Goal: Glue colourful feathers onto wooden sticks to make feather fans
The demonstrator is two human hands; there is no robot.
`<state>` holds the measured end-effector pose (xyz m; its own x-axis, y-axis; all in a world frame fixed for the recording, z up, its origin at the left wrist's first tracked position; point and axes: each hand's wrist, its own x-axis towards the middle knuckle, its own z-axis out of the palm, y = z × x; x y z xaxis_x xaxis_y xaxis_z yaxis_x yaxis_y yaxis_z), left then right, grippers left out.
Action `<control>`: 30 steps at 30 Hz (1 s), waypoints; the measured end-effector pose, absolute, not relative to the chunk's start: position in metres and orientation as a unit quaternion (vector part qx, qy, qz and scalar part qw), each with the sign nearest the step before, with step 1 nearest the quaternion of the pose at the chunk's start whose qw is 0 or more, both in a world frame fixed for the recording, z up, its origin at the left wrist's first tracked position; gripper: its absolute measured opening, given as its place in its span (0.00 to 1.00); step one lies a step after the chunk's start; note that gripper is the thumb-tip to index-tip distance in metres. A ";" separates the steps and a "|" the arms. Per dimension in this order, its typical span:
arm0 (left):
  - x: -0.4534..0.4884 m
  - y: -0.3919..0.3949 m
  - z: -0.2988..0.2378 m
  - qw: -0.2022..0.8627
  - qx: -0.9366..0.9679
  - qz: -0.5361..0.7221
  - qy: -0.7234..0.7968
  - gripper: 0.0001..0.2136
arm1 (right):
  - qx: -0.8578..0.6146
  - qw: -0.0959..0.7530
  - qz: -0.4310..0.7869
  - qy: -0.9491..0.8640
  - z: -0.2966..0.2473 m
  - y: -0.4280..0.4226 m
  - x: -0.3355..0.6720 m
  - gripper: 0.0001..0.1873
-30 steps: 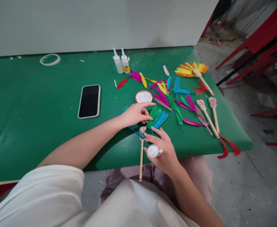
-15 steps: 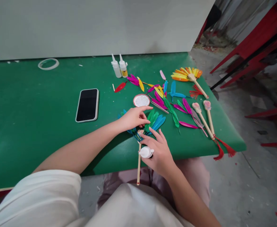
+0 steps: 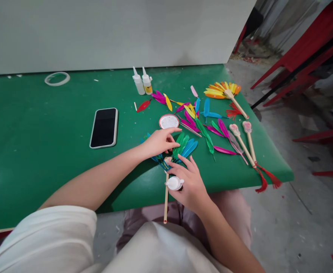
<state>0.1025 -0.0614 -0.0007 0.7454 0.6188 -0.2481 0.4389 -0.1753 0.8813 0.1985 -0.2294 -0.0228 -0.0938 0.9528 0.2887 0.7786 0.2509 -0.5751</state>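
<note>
My left hand [image 3: 161,142] reaches over a feather fan [image 3: 189,148] of green and blue feathers lying at the table's near edge. Its outer finger sticks out straight, while the other fingers bend down onto the green feathers; what lies under their tips is partly hidden. A white-capped glue bottle [image 3: 174,183] sits in my right hand [image 3: 191,185], nozzle up, its body mostly covered by the palm. Fingers of that hand spread forward, with tips at the fan's decorated head [image 3: 168,160]. The fan's wooden handle [image 3: 166,201] points toward my body past the table edge.
Loose coloured feathers [image 3: 191,123], tweezers [image 3: 191,129] and a round white lid [image 3: 169,121] lie beyond the hands. Two glue bottles [image 3: 143,81], a phone [image 3: 104,128] and a tape ring [image 3: 57,78] are farther back. A yellow-orange fan [image 3: 224,91] and two bare handles [image 3: 245,141] lie right.
The whole view has shifted very slightly. Both hands, the fan and the glue bottle keep the same positions relative to one another.
</note>
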 end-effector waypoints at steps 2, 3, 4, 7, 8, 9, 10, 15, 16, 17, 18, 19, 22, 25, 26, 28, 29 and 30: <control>0.103 -0.062 0.000 0.540 0.762 0.085 0.348 0.29 | -0.597 0.315 0.140 -0.725 -0.023 -0.229 0.199 0.11; 0.103 -0.062 0.001 0.542 0.760 0.085 0.348 0.29 | -0.596 0.316 0.142 -0.724 -0.023 -0.229 0.199 0.11; 0.103 -0.062 0.002 0.546 0.757 0.083 0.349 0.30 | -0.595 0.319 0.145 -0.724 -0.023 -0.230 0.200 0.11; 0.103 -0.063 0.005 0.562 0.741 0.077 0.360 0.32 | -0.585 0.334 0.160 -0.721 -0.022 -0.230 0.202 0.12; 0.104 -0.062 0.007 0.568 0.735 0.075 0.364 0.31 | -0.579 0.346 0.168 -0.719 -0.021 -0.230 0.203 0.13; 0.104 -0.062 0.008 0.573 0.728 0.076 0.367 0.30 | -0.573 0.363 0.176 -0.714 -0.020 -0.230 0.204 0.13; 0.104 -0.061 0.009 0.578 0.722 0.080 0.372 0.29 | -0.567 0.385 0.185 -0.705 -0.019 -0.231 0.205 0.13; 0.095 -0.064 0.025 0.548 0.727 0.133 0.391 0.14 | -0.621 0.520 0.239 -0.536 -0.016 -0.233 0.210 0.05; 0.091 -0.068 0.032 0.516 0.749 0.157 0.385 0.12 | -0.651 0.519 0.258 -0.490 -0.015 -0.233 0.213 0.06; 0.085 -0.073 0.040 0.468 0.779 0.198 0.368 0.10 | -0.677 0.507 0.277 -0.456 -0.014 -0.233 0.217 0.08; 0.078 -0.080 0.048 0.407 0.809 0.246 0.346 0.09 | -0.695 0.490 0.294 -0.437 -0.013 -0.234 0.222 0.11; 0.071 -0.087 0.056 0.341 0.835 0.294 0.316 0.07 | -0.699 0.476 0.306 -0.437 -0.011 -0.234 0.228 0.13; 0.054 -0.108 0.074 0.201 0.911 0.338 0.126 0.09 | -0.666 0.464 0.333 -0.480 0.000 -0.235 0.244 0.18; 0.050 -0.121 0.081 0.110 0.932 0.340 -0.059 0.07 | -0.635 0.458 0.330 -0.528 0.016 -0.240 0.253 0.23; 0.052 -0.123 0.082 0.084 0.925 0.355 -0.102 0.06 | -0.637 0.451 0.316 -0.540 0.022 -0.241 0.254 0.23; 0.059 -0.126 0.084 0.042 0.905 0.393 -0.156 0.03 | -0.647 0.432 0.276 -0.565 0.034 -0.244 0.254 0.24; 0.062 -0.127 0.085 0.029 0.895 0.411 -0.170 0.02 | -0.650 0.422 0.254 -0.579 0.039 -0.245 0.253 0.23; 0.064 -0.128 0.085 0.024 0.889 0.421 -0.177 0.02 | -0.651 0.412 0.230 -0.595 0.044 -0.245 0.253 0.22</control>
